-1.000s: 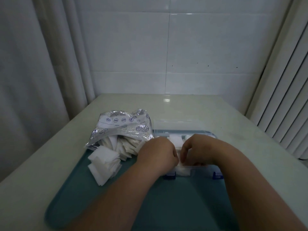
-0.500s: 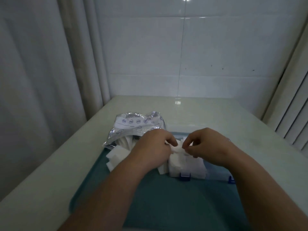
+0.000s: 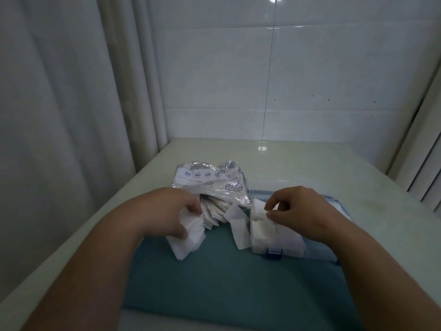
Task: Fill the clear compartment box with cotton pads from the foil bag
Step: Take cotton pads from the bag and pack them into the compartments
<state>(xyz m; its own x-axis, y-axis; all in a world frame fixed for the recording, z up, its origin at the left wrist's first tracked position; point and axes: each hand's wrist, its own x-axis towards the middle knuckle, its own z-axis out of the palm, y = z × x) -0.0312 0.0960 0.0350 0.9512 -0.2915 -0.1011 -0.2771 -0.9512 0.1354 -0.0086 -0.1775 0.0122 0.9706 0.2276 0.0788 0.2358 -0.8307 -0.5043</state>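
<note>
Teal mat (image 3: 214, 283): your left hand (image 3: 167, 211) grips cotton pads (image 3: 191, 240) at the foil bag (image 3: 210, 182); right hand (image 3: 305, 211) over clear compartment box (image 3: 286, 246), pinch unclear. Loose grip could scatter pads.

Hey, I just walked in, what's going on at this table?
A person is moving cotton pads out of a foil bag into a clear compartment box. The left hand grips a stack of cotton pads at the bag's mouth. The right hand seems to pinch a pad in the box's left end, which looks packed. One loose pad leans outside the box, over the teal mat.
</note>
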